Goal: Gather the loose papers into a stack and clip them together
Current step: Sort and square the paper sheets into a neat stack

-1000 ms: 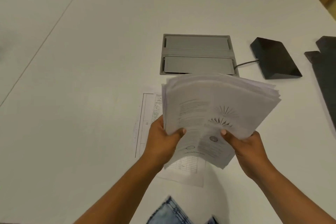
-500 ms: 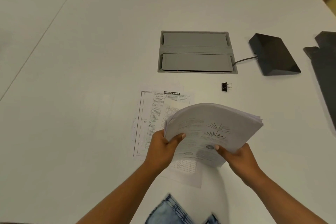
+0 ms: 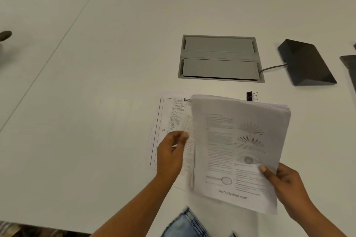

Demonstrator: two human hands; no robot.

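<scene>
My right hand [image 3: 285, 184] grips a thick stack of printed papers [image 3: 231, 140] by its lower right corner, thumb on the top sheet, and holds it tilted above the white table [image 3: 96, 82]. Blurred, my left hand [image 3: 170, 152] is off the stack, just left of it. Its fingers are loosely curled and hold nothing. It hovers over a few loose printed sheets [image 3: 167, 113] lying flat on the table, partly hidden by the stack. A small black binder clip [image 3: 251, 96] lies on the table just beyond the stack's top edge.
A grey cable hatch [image 3: 219, 57] is set into the table behind the papers. A black wedge-shaped device [image 3: 306, 62] with a cable sits to its right, and a dark flat object [image 3: 349, 61] is at the right edge. A small dark item [image 3: 4, 35] sits far left.
My left hand has let go of the stack and moved left over the loose sheets. The stack, now in my right hand alone, has turned more upright.
</scene>
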